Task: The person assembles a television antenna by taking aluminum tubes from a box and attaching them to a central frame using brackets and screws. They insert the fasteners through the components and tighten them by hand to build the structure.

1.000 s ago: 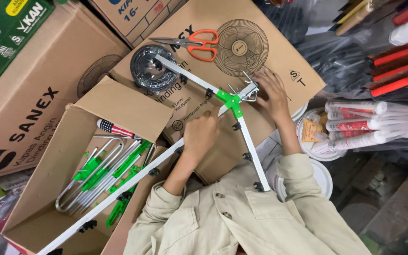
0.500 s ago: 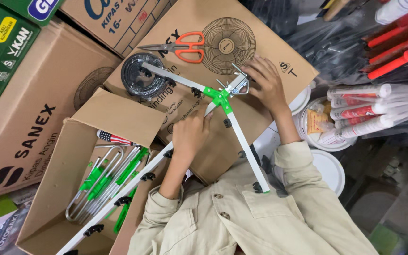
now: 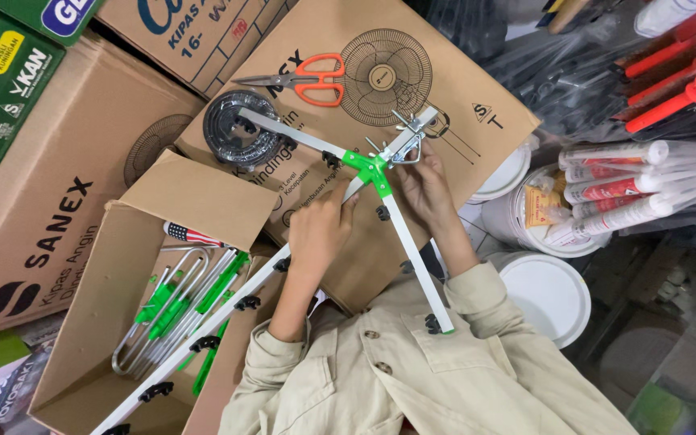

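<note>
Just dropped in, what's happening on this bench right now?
A person in a beige jacket works over a closed cardboard box. The left hand and right hand both grip a white-armed metal frame with a green hub, its arms splayed across the box. Orange scissors and a black cable coil lie on the box. An open carton to the left holds more green-and-metal parts.

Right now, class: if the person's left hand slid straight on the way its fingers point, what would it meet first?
Probably the green plastic hub joining the white rods: the left hand points up toward it, fingertips almost there, though depth is unclear.
</note>
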